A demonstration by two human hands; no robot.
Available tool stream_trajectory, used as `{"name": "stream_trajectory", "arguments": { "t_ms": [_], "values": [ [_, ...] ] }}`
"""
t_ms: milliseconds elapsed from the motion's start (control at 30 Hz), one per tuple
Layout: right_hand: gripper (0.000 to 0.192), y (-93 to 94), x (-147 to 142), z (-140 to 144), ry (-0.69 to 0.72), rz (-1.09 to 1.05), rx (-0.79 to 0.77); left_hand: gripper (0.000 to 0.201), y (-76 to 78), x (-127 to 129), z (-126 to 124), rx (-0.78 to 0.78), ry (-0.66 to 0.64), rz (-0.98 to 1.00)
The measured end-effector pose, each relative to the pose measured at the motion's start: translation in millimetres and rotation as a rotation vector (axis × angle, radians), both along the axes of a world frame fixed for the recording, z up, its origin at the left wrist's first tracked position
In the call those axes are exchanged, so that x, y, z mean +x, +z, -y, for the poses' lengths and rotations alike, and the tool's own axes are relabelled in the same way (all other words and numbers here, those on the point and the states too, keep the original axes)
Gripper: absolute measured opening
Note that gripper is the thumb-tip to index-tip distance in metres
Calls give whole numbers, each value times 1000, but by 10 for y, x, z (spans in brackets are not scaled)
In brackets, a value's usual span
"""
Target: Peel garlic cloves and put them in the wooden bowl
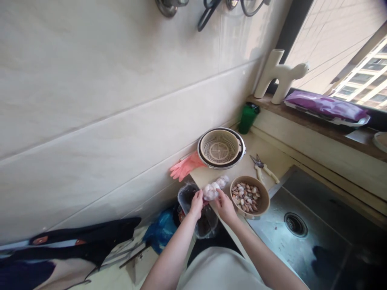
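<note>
Both hands are closed on a thin clear bag of garlic bulbs (211, 191), which lies at the counter's edge. My left hand (196, 204) grips its near left end, and my right hand (225, 204) pinches its right side with the thumb and fingers. Close to my right hand stands a tan bowl (265, 207) of loose garlic cloves (246, 197) in their skins. A bin (208, 229) with a clear liner opens below my hands. Kitchen scissors (262, 169) with cream handles lie partly spread behind the bowl.
A beige colander (219, 147) sits in a dark-rimmed basin by the wall, beside pink rubber gloves (188, 166). To the right is a steel sink (281, 237). A green container (248, 119) stands in the corner, below a white animal figure (281, 76) on the sill.
</note>
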State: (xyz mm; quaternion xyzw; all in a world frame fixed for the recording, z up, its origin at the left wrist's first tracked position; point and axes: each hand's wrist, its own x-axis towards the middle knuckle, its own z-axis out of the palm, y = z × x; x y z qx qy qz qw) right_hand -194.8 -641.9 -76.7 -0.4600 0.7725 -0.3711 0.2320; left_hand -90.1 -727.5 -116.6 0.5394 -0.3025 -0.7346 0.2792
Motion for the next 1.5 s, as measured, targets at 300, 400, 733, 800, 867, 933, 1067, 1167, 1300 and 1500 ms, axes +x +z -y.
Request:
{"name": "stream_trajectory", "arguments": {
  "t_ms": [300,400,733,800,867,933,1067,1167,1300,1500],
  "values": [
    [31,-120,-70,178,-17,2,-57,31,194,-15,-48,83,-44,-53],
    [28,-122,-38,155,-67,83,-66,35,192,-5,-98,89,-67,-15],
    [28,-155,21,107,-160,292,-91,45,137,-49,-47,256,-122,-106],
    [28,-204,18,114,-189,399,-121,42,150,-47,-38,297,-99,-138],
    [28,-242,25,130,-220,472,-139,39,162,-44,-29,317,-77,-161],
    [28,-260,36,152,-245,490,-134,36,181,-46,-16,330,-58,-174],
    [30,-242,28,208,-271,517,-138,36,261,-81,23,376,-55,-222],
    [30,-212,-16,248,-299,532,-156,37,322,-135,47,411,-70,-267],
    [30,-213,-74,279,-344,490,-122,36,318,-175,65,409,-133,-296],
    [28,-316,-76,268,-367,449,-145,42,277,-59,96,177,-283,-189]
  ]
}}
